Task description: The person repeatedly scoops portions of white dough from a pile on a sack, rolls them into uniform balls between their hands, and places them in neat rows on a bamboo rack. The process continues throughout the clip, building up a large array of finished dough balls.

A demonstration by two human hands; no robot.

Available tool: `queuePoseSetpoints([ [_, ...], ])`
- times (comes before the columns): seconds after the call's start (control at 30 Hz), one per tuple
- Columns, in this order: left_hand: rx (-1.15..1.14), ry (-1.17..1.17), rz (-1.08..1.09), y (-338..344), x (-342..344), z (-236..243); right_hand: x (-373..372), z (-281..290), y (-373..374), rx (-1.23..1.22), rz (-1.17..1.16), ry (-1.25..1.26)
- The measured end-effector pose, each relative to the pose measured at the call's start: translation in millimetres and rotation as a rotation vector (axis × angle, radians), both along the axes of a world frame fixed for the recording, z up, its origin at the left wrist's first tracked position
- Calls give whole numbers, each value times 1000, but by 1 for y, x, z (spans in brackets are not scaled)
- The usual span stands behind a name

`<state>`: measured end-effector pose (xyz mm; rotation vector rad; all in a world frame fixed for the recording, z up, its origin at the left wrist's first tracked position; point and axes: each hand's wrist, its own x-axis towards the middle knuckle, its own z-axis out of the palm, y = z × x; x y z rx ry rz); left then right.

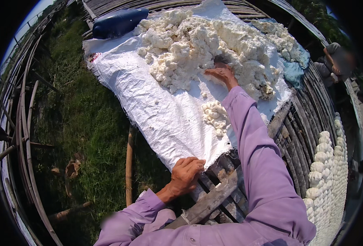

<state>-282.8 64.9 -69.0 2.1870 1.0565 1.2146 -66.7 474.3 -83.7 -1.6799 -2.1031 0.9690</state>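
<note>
While the left hand [185, 176] is closed on the near corner of the white sheet [161, 119], the first worry lies right there: a hard or uneven tug could tear the frayed edge or slide the whole load askew. Just beside that corner the slats of the platform [290, 156] stand apart, so crumbs running down a lifted sheet might drop through the gaps. To the left, the sheet's long edge borders the drop to the grass [103, 135], and a tilt that way would probably spill pieces over. A small clump [215, 117] lies loose near the right edge, next to the right sleeve [251, 135], which could brush it off if the arm swings. Farther up, the right hand [224, 74] reaches to the near face of the white pile [181, 45], its fingers partly hidden; whether it grips any cannot be told. The pile sits heaped on the sheet's far half, so digging low might let the lumps above slump down. Beyond, the blue drum [120, 22] lies on its side by the far left corner and could roll if the cloth shifts.
</note>
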Motion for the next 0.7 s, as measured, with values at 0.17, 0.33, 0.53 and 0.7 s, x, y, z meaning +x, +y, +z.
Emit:
queuePoseSetpoints([
  [0.17,-16,-40,-6,0,-2,1,-7,25,-91,424,-136,-236],
  [0.33,-23,-96,30,-2,-1,-4,-10,69,-153,269,29,-239],
  [0.53,-11,-109,41,-1,1,-5,-26,73,-97,108,-382,-176],
  [0.7,15,-89,58,-1,2,-7,-52,36,-140,150,-103,-378],
])
